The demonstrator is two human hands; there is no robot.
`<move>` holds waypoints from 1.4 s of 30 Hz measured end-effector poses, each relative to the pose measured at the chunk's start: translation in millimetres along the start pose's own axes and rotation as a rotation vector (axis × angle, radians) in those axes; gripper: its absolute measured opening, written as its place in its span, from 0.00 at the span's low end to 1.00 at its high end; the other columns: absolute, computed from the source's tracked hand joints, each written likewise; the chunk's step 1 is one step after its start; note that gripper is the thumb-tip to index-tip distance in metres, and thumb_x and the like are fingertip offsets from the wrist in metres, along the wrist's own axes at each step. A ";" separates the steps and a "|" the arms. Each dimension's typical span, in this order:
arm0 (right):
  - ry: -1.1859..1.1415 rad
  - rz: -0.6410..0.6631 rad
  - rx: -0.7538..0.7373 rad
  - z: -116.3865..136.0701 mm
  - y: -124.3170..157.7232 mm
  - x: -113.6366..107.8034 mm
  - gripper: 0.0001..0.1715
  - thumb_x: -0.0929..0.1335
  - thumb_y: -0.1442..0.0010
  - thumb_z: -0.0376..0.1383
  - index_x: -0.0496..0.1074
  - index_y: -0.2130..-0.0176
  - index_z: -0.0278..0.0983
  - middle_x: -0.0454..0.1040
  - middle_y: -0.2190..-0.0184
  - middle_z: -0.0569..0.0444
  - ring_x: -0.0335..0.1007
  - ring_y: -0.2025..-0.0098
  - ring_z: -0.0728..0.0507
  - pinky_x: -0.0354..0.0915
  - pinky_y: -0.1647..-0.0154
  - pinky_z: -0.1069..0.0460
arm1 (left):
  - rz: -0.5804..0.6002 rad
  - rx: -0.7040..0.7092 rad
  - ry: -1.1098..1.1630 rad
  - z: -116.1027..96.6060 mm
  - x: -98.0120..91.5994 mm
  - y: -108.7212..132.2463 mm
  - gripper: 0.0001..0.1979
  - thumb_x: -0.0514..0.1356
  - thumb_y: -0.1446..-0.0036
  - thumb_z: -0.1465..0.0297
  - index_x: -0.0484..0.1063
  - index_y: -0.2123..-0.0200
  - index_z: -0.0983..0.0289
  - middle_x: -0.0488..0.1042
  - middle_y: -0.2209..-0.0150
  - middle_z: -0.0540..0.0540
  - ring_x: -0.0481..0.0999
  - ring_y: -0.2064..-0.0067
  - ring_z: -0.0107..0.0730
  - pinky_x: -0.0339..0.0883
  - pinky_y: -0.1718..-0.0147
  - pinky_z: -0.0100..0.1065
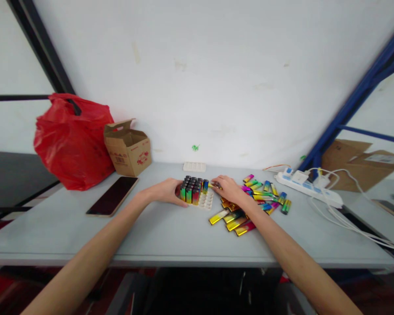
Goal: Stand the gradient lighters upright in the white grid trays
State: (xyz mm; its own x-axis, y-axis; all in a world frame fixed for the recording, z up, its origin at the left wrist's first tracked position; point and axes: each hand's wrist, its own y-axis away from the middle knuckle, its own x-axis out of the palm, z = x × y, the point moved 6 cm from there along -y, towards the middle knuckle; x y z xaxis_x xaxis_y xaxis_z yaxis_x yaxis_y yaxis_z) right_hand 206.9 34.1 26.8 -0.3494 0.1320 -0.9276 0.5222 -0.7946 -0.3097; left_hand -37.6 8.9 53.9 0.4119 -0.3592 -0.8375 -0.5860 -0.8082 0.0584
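Several shiny multicoloured tubes with black tops (192, 189) stand upright, packed together in the left part of a white tray (205, 200) with round sockets. My left hand (169, 191) curves round the left side of this upright group, thumb in front, steadying it. At the tray's right edge, my right hand (227, 189) is closed, with one tube (216, 184) lying sideways at its fingertips. Its far side is hidden by the fingers. More metallic tubes (235, 222) lie in a loose heap beneath and around my right wrist.
A second white tray (194, 166) lies by the wall. On the left are a phone (113, 196), an open cardboard box (128, 151) and a red plastic bag (74, 144). A power strip (310, 189) with trailing white cables is on the right, near brown cardboard (357, 168).
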 end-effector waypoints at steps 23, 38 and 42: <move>-1.505 -0.293 0.345 -2.2 5.2 -24.9 0.31 0.79 0.48 0.61 0.71 0.58 0.44 0.73 0.71 0.61 0.65 0.75 0.49 0.68 0.69 0.52 | -0.137 0.057 -0.041 -7.7 14.2 -11.4 0.31 0.71 0.52 0.42 0.78 0.58 0.63 0.80 0.66 0.52 0.75 0.67 0.38 0.63 0.70 0.34; -0.648 -0.392 0.334 10.4 12.3 -30.2 0.27 0.63 0.38 0.54 0.57 0.79 0.42 0.57 0.81 0.59 0.55 0.76 0.48 0.51 0.72 0.50 | -0.111 0.057 -0.010 -7.8 14.5 -9.7 0.31 0.71 0.50 0.44 0.77 0.54 0.63 0.83 0.61 0.53 0.80 0.62 0.42 0.68 0.65 0.34; -0.644 -0.415 0.286 14.3 13.7 -34.4 0.27 0.63 0.34 0.56 0.58 0.75 0.42 0.59 0.79 0.60 0.56 0.74 0.47 0.53 0.70 0.51 | -0.109 0.057 -0.015 -7.0 14.7 -10.2 0.33 0.71 0.51 0.44 0.78 0.53 0.63 0.82 0.62 0.54 0.80 0.63 0.41 0.67 0.67 0.34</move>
State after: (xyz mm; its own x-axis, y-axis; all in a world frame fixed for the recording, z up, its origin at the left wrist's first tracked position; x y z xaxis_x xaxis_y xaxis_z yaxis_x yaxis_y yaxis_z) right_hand 214.9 10.1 57.4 -0.8947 0.1517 -0.4202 0.0635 -0.8878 -0.4558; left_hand -20.7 8.5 44.9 0.4651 -0.2637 -0.8451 -0.5772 -0.8141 -0.0637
